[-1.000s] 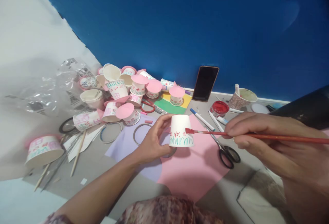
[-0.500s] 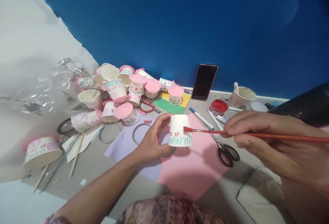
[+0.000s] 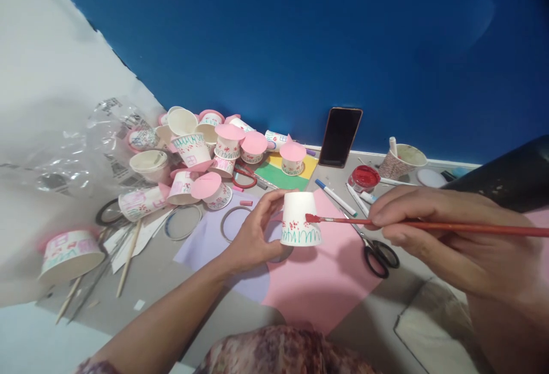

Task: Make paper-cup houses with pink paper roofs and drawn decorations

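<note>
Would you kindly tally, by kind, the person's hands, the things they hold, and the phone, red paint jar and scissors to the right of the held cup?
Hands (left hand, right hand): 2
Held cup: 1
Paintbrush: 1
Phone: 1
Red paint jar: 1
Scissors: 1 pair
Total: 7

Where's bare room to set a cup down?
Free: nearer part of the pink paper sheet, below the white paper cup in the left hand; grey tabletop right of that sheet, below the black-handled metal scissors. Crowded: back left, pink-topped paper cups; right rear, round jar of red paint and white-barrelled markers.
</note>
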Demonstrator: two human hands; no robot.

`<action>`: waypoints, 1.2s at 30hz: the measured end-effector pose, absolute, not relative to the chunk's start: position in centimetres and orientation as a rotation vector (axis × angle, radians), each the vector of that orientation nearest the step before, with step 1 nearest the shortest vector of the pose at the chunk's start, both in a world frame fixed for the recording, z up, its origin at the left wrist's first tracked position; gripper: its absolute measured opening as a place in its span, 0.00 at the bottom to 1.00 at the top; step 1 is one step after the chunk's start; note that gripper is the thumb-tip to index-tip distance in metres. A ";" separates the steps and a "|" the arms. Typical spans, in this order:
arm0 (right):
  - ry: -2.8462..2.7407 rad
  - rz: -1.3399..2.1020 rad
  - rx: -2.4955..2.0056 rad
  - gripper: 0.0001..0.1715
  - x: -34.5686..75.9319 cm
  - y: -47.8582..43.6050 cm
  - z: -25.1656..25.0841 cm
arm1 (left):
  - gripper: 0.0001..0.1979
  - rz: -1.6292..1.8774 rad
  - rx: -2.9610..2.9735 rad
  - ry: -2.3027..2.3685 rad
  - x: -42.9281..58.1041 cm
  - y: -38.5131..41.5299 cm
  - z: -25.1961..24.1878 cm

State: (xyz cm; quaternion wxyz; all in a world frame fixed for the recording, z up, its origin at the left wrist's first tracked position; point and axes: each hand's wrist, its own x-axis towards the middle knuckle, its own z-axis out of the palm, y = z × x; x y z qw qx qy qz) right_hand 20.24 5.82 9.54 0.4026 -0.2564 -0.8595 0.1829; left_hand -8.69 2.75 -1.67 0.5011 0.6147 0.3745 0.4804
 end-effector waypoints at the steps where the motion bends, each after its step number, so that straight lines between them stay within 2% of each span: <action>1: -2.173 0.464 -0.647 0.06 20.2 5.8 9.5 | 0.40 1.160 1.482 0.910 -8.7 2.7 -1.7; 6: -2.061 0.455 -0.663 0.11 20.1 5.7 9.6 | 0.39 1.160 1.467 0.916 -8.8 2.7 -1.8; 21: -2.063 0.398 -0.716 0.09 20.8 5.5 9.7 | 0.40 1.207 1.478 0.863 -8.7 2.7 -1.9; 31: -2.290 0.353 -0.647 0.08 22.6 6.0 10.3 | 0.39 1.241 1.479 0.847 -8.7 2.8 -1.9; 36: -2.217 0.346 -0.719 0.11 22.5 6.0 10.0 | 0.39 1.219 1.443 0.852 -8.7 2.8 -1.8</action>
